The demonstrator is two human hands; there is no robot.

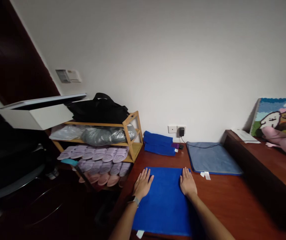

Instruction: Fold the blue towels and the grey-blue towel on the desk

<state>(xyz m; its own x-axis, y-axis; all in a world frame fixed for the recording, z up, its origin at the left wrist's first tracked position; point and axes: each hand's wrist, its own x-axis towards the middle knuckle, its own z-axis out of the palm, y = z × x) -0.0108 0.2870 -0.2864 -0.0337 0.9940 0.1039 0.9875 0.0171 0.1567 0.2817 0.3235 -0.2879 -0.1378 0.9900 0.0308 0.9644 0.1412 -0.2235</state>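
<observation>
A bright blue cloth lies flat on the reddish-brown table, with a white tag at its near left corner. My left hand, with a watch on the wrist, rests flat on the cloth's upper left edge, fingers stretched out. At the upper right edge my right hand lies flat too, its fingers pointing away. Neither hand grips anything. Behind the cloth sit folded blue cloths near the wall. A grey-blue cloth with white tags is spread to the right.
At the left stands a wooden rack holding slippers, wrapped items and a black bag. A black plug with a cable is in the wall. A raised surface at the right bears a pink toy and a picture.
</observation>
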